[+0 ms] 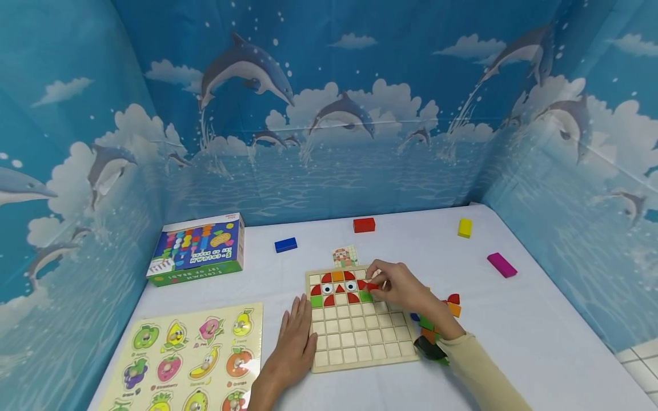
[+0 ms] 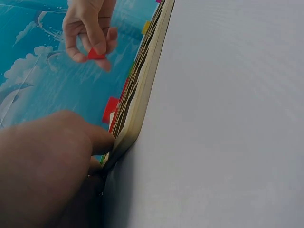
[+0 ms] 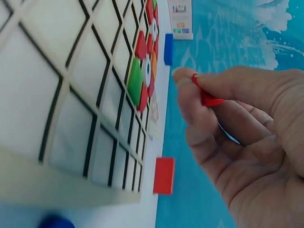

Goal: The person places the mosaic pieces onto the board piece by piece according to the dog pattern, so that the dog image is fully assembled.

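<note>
A square wooden grid board (image 1: 341,341) lies on the white cloth. Red, green, orange and eye-patterned tiles fill cells along its far rows, forming a face-like pattern. My left hand (image 1: 293,345) rests along the board's left edge with its fingers extended; in the left wrist view its thumb touches the rim. Over the far right part of the board, my right hand (image 1: 400,286) pinches a small red tile (image 3: 209,99) between thumb and fingertips. Just beyond the board lies a small picture card (image 1: 345,256) with a similar pattern. My fingers partly cover the tile.
Loose coloured tiles (image 1: 454,309) lie right of the board, partly hidden by the right forearm. A fruit puzzle board (image 1: 192,337) and a bead-set box (image 1: 197,249) are at left. Blue (image 1: 285,245), red (image 1: 364,225), yellow (image 1: 465,228) and magenta (image 1: 502,265) blocks stand farther back.
</note>
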### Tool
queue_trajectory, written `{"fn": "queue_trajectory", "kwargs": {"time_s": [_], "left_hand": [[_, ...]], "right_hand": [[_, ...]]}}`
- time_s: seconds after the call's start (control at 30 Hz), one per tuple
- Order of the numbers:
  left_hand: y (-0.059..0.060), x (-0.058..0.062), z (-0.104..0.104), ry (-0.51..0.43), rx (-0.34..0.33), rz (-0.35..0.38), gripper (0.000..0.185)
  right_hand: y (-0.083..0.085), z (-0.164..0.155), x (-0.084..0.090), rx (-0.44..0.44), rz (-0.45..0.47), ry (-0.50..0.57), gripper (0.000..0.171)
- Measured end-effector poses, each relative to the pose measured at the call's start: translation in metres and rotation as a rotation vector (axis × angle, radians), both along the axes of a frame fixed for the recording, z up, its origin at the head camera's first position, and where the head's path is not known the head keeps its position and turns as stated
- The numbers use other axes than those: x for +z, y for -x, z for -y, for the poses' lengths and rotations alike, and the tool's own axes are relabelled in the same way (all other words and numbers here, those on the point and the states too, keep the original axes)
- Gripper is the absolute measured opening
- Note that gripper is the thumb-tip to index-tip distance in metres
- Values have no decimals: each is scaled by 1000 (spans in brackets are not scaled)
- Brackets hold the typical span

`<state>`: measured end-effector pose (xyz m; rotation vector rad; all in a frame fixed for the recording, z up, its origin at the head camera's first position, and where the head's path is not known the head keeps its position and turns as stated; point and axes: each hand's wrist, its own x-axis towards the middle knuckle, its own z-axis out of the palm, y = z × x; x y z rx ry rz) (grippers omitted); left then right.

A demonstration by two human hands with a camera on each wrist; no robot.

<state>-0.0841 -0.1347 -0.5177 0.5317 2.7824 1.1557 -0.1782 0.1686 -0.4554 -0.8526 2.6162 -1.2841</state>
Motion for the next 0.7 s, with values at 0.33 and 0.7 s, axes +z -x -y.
{"fn": "queue_trajectory", "kwargs": {"time_s": [0.33,0.7], "left_hand": [[1,6,-1,69,2,34,69],[2,6,0,82,1,52,69]], "right_hand": [[-2,21,-7,33,-62,60,18],[-5,42,-14,78,-77,78,27]]}}
